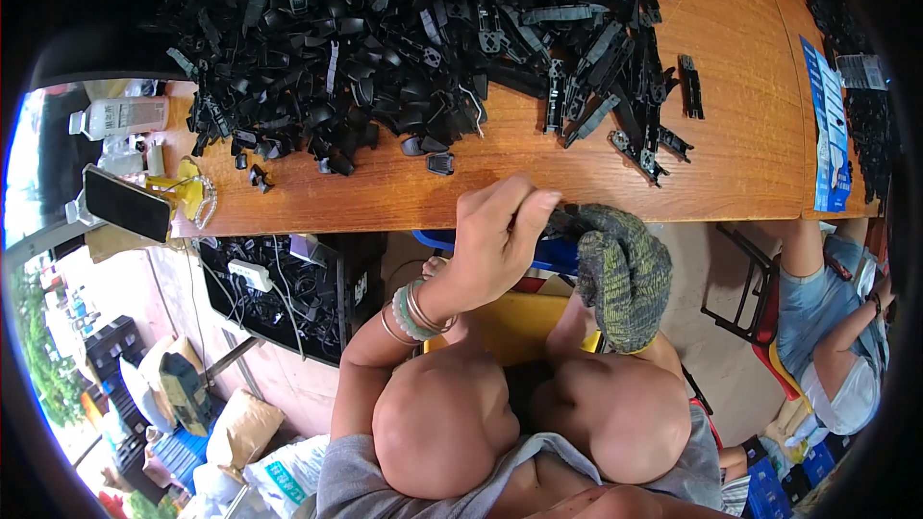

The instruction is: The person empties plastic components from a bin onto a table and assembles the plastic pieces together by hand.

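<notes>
- Knees, two and bare, nearest the camera point(437, 428).
- Left hand point(492, 240), one, bare: fingers curled, thumb lying toward the forefinger; I cannot tell whether they grip anything. One pale green bracelet point(404, 317) and some thin metal bangles circle its wrist.
- Right hand point(625, 269), one, in a grey-and-yellow knitted glove: fingers bent toward the left hand. Something dark shows between the hands, too hidden to name; its grip cannot be told.
- Black crate point(363, 279), one, under the table, with dark pieces and one white power strip point(250, 275).
- Wooden table point(385, 192), its edge just beyond the hands.
- Black plastic parts point(327, 115), heaped on it, too many to count; one long part point(691, 86) lies apart at right.
- Phone point(125, 202), one, dark-screened, on one yellow stand point(195, 194) with a bead string.
- Clear bottle point(120, 117), one; label unreadable.
- Blue-and-white leaflet point(829, 125), at right; print too small to read.
- Another person point(836, 365), one, seated farther right.
</notes>
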`<state>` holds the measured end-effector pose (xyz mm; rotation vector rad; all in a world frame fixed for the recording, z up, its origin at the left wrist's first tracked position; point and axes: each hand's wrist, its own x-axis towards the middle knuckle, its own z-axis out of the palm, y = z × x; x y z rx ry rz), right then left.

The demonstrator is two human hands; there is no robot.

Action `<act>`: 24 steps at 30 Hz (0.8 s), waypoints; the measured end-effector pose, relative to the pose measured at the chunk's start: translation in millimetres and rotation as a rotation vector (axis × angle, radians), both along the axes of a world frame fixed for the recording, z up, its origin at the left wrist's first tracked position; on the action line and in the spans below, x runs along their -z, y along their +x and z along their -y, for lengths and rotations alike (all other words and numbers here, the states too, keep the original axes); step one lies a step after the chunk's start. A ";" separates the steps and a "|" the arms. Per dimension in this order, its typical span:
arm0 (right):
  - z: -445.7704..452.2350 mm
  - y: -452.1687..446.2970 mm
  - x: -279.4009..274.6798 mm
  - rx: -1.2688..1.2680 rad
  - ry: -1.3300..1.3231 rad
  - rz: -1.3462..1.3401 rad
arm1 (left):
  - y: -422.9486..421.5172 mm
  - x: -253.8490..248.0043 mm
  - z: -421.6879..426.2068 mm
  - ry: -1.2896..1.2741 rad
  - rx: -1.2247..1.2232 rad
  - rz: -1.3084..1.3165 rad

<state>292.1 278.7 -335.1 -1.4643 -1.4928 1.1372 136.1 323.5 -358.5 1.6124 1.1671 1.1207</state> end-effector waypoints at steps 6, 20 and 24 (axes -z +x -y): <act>2.5 3.7 7.5 0.051 -0.065 -0.118 | -5.9 -4.7 -3.9 -0.138 -0.022 0.060; 0.4 14.9 15.0 -0.199 0.353 0.139 | -5.3 -7.2 -3.2 -0.108 0.148 0.000; -0.7 13.6 29.6 -0.226 0.558 0.230 | -0.6 -7.7 0.8 -0.074 0.109 -0.041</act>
